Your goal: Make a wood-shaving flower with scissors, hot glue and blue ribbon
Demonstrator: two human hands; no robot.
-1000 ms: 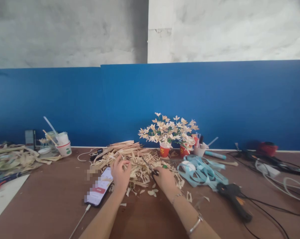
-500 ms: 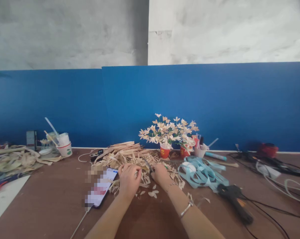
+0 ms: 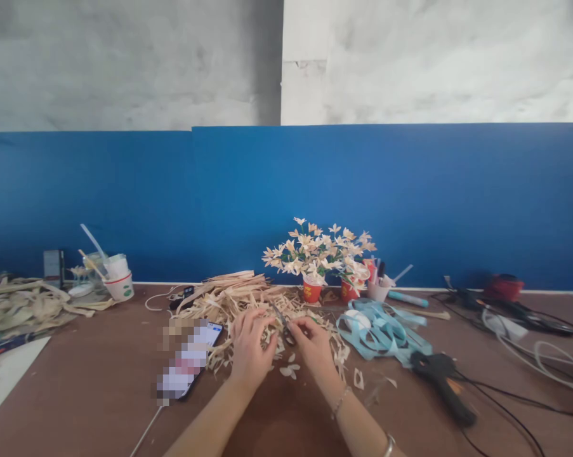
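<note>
The scissors (image 3: 280, 315), grasped by the right hand (image 3: 313, 344), run lengthwise forward and left over the pile of pale strips (image 3: 241, 293), with the curled left hand (image 3: 252, 346) just left of the blades; whether it grips a strip cannot be determined.

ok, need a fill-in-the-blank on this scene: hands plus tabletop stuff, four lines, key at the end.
1. Heaped pale husk-like strips lie on a tabletop coloured ____.
2. The cream star-shaped flowers stand in ____ red cups.
3. Beside the black glue gun lies a tangled ribbon coloured ____.
4. The person's left hand is between the slim dark-edged phone and the person's ____ hand.

Missing words: brown; two; light blue; right.
</note>
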